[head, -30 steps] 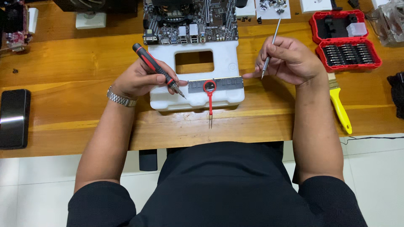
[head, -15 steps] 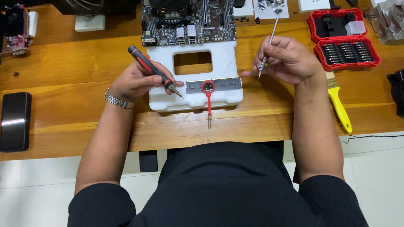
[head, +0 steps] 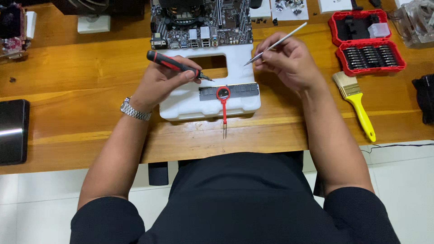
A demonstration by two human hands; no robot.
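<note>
Since the earlier frames the left hand (head: 158, 83) has lifted its red-and-black screwdriver (head: 177, 66) a little, so the tip now sits above the top edge of the dark memory module (head: 229, 91) rather than down beside it. The right hand (head: 289, 61) has drawn its slim silver tool (head: 275, 44) inward, toward the middle of the white foam block (head: 194, 106), and the tool now slants more flatly.

The left fingers (head: 190, 74) are closed around the screwdriver's shaft in a pen-like grip, with the handle pointing toward the table's far left corner and the tip just above the left end of the memory module, close to it; whether it touches cannot be told. The right fingers (head: 264, 56) pinch the silver tool near its lower end; its point hangs over the foam block beside the rectangular cutout, well clear of the module.

The memory module lies flat across the near part of the foam block, which rests on the wooden table (head: 68, 81) near its front edge, about midway along. Red tweezers (head: 224, 108) with a round head lie across the module, their tips reaching over the block's front side toward the table's front edge. Behind the block sits a motherboard (head: 199, 20). Toward the right edge are an open red bit case (head: 366, 43) and a yellow-handled brush (head: 357, 104). A dark phone (head: 12, 131) lies by the left edge.
</note>
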